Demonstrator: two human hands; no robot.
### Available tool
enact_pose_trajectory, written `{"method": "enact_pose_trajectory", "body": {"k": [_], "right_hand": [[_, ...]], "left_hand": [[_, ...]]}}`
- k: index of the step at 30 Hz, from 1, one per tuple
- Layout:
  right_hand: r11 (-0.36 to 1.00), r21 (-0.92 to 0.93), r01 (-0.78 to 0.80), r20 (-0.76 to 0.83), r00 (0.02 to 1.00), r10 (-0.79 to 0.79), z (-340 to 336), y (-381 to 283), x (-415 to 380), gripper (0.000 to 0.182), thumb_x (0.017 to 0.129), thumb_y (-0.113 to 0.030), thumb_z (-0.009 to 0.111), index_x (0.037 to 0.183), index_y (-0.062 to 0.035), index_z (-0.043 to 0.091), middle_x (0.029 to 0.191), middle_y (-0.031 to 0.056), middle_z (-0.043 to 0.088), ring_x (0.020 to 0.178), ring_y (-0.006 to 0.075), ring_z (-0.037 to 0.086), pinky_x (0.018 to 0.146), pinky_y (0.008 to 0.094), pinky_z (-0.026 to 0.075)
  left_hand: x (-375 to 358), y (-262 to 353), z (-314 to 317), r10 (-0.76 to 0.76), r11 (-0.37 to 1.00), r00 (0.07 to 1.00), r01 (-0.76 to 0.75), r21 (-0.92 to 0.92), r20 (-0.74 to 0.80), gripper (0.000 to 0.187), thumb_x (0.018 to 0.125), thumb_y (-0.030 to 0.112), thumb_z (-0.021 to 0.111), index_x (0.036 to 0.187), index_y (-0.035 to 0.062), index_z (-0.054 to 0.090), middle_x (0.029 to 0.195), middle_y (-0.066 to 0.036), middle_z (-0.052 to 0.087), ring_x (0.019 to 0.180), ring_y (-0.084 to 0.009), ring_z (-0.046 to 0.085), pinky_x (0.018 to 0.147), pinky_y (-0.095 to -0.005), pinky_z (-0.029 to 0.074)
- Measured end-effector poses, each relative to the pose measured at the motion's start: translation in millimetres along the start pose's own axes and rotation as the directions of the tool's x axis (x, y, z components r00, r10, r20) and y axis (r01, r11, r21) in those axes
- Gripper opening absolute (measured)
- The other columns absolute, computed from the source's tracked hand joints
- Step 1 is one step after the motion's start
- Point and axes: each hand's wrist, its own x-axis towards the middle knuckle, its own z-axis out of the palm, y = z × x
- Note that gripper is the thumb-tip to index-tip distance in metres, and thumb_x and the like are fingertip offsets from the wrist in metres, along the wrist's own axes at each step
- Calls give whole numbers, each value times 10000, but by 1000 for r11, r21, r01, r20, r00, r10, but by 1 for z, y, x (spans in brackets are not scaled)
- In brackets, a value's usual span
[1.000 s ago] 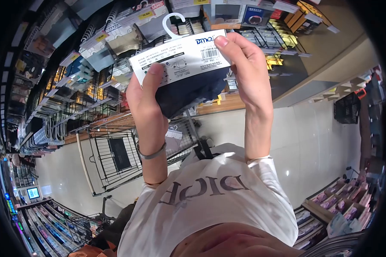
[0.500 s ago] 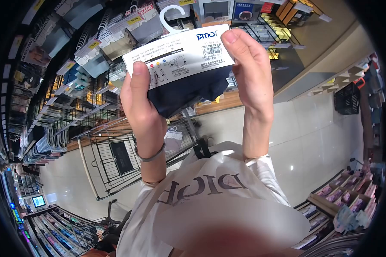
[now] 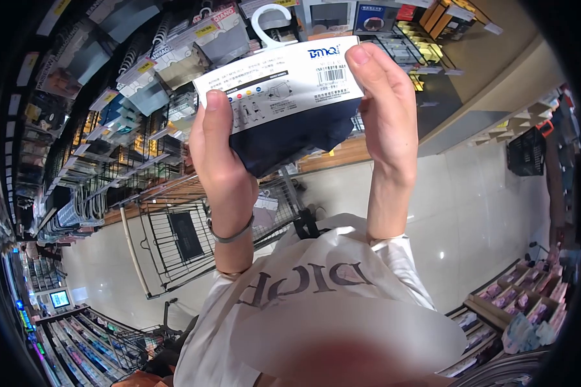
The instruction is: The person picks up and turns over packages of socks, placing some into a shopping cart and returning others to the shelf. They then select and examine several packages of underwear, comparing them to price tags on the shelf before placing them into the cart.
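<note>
A dark navy folded garment (image 3: pixel 290 137) hangs below a white printed card (image 3: pixel 284 90) marked BMQ, with a barcode and small drawings. The card's white plastic hook (image 3: pixel 259 27) points up toward the shelves. My left hand (image 3: pixel 219 145) grips the card and cloth at their left end, thumb on the front. At the right end my right hand (image 3: pixel 388 109) pinches the card, its thumb beside the logo. Both hands hold the package up, tilted slightly, its printed side facing me.
Racks of hanging packaged goods (image 3: pixel 155 71) fill the upper left. A wire shopping cart (image 3: pixel 174 235) stands below my left forearm, with a packaged item (image 3: pixel 265 209) in it. A black basket (image 3: pixel 526 151) is at the right, above display boxes (image 3: pixel 519 293) at the lower right.
Both hands and the package have shifted slightly to the right in view. The grip on both ends is the same.
</note>
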Motion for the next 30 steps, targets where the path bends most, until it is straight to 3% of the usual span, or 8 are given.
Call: {"method": "enact_pose_trajectory", "body": {"k": [7, 10, 12, 14, 18, 24, 28, 30], "right_hand": [[998, 2, -59, -51, 997, 59, 1, 2, -2, 306, 1017, -310, 645, 1082, -14, 694, 885, -24, 678, 785, 12, 549, 703, 185, 410], [1000, 2, -25, -54, 998, 25, 1, 2, -3, 306, 1019, -313, 643, 1084, -18, 688, 882, -22, 678, 777, 13, 562, 698, 188, 423], [1000, 8, -23, -50, 998, 23, 1, 1, -5, 303, 1020, -318, 643, 1076, -23, 685, 885, -20, 682, 771, 15, 572, 688, 186, 427], [1000, 17, -22, -49, 999, 23, -1, 1, -5, 300, 1021, -322, 643, 1069, -28, 682, 888, -19, 685, 763, 15, 580, 678, 183, 430], [999, 25, -26, -67, 997, 28, -1, 0, -5, 296, 1021, -327, 644, 1062, -35, 679, 892, -16, 688, 761, 15, 587, 668, 177, 430], [999, 38, -17, -85, 996, 20, -1, 1, -4, 281, 1025, -314, 638, 1066, -39, 677, 911, -5, 696, 774, 17, 596, 667, 180, 440], [999, 40, -9, -75, 997, 12, -4, 1, -2, 275, 1028, -307, 631, 1059, -37, 673, 921, 1, 700, 778, 26, 606, 674, 185, 450], [1000, 9, -24, -48, 999, 25, -9, 2, -2, 330, 1035, -320, 602, 1120, -5, 650, 1008, 43, 699, 894, 75, 626, 789, 225, 463]], "left_hand": [[-1, -14, -11, 16, 1000, 998, -17, -3, -55, 353, 1011, -20, 480, 1361, -41, 525, 1321, -144, 543, 1267, -239, 539, 1090, -376, 436], [-4, -25, -28, 227, 949, 958, -257, 182, 173, 363, 994, -45, 487, 1356, -36, 511, 1335, -140, 524, 1294, -240, 511, 1105, -384, 426], [-4, -27, -31, 343, 798, 902, -427, 425, 263, 347, 989, -41, 490, 1335, -29, 507, 1320, -135, 526, 1271, -236, 517, 1091, -383, 435], [-3, -25, -29, 342, 787, 901, -431, 441, 269, 309, 990, -31, 490, 1299, -16, 513, 1299, -130, 533, 1233, -232, 532, 1075, -381, 444], [0, -18, -23, 222, 959, 947, -255, 126, 233, 205, 1009, 13, 481, 1207, 15, 534, 1272, -121, 545, 1182, -227, 547, 1060, -385, 448], [-7, -39, -27, 323, 881, 941, -337, 330, 99, 153, 1036, 80, 479, 1170, 45, 544, 1264, -119, 560, 1175, -233, 553, 1054, -402, 452], [-6, -36, -24, 298, 918, 949, -315, 240, 104, 148, 1037, 78, 477, 1168, 46, 539, 1298, -136, 556, 1184, -237, 551, 1054, -404, 452], [-6, -38, -26, 288, 927, 953, -303, 221, 95, 148, 1037, 75, 476, 1170, 46, 534, 1316, -146, 551, 1191, -239, 548, 1056, -404, 451]]}}
